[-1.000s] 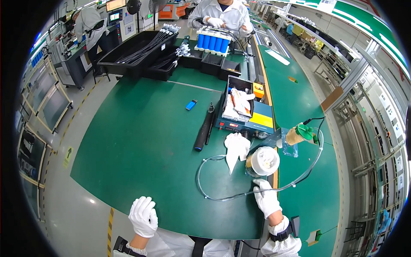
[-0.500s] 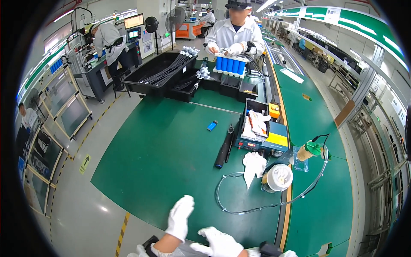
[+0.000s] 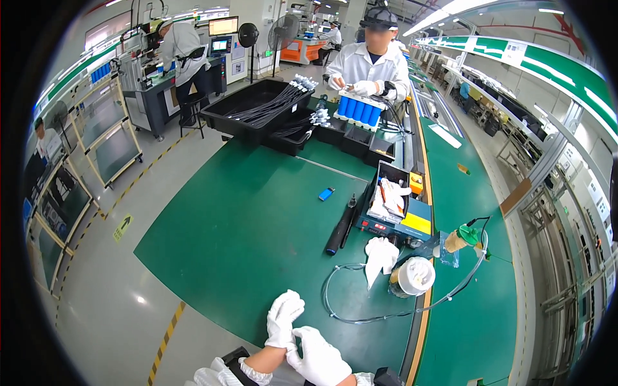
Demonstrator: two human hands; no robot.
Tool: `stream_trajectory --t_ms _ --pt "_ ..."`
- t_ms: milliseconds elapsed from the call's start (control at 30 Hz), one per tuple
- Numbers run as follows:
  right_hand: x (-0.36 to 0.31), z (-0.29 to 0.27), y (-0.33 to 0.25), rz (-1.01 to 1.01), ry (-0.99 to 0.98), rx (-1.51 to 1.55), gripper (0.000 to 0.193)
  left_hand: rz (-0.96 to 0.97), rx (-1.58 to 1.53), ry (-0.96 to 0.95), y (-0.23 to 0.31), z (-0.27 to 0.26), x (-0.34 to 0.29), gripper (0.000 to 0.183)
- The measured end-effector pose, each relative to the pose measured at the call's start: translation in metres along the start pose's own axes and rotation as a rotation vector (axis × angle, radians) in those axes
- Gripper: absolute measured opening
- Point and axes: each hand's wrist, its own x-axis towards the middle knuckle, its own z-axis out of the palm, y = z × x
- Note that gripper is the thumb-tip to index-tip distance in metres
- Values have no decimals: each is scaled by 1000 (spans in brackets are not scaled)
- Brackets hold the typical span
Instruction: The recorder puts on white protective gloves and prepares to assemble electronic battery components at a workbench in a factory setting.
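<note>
Both my hands wear white gloves and meet at the near edge of the green table (image 3: 257,244). My left hand (image 3: 284,318) is raised with its fingers loosely up and holds nothing. My right hand (image 3: 320,358) lies against the left wrist and grips the cuff of the left glove. Beyond them a loop of clear tube (image 3: 360,315) lies on the table. A white cloth (image 3: 380,256) and a round white container (image 3: 415,276) sit at the loop's far side.
A black rod-shaped tool (image 3: 339,231), a small blue object (image 3: 326,193) and a blue box unit (image 3: 396,215) lie further back. Black trays (image 3: 254,109) hold cables. A person in white (image 3: 370,67) handles blue cells (image 3: 359,109) at the far end.
My hands have come together. The right hand left the tube area and moved left onto the left wrist. The left hand rose and shifted right.
</note>
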Motion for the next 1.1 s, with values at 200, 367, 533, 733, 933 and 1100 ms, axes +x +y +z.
stream_trajectory --t_ms 200,367,533,733,933,1100 --pt "-6 13 0 -67 61 -116 20 149 125 89 -8 2 13 36" --pt "-4 26 16 -83 14 -12 17 77 -4 90 -3 -2 17 39" --pt "-6 23 19 79 -201 154 15 146 49 65 10 7 10 35" --pt "-25 30 35 23 -531 158 12 889 1531 -387 25 5 0 45" --pt "-23 -28 35 -19 -916 98 25 756 1737 -636 52 -16 -27 53" --pt "-21 -51 75 100 -776 27 30 963 1696 -664 57 -25 -49 36"
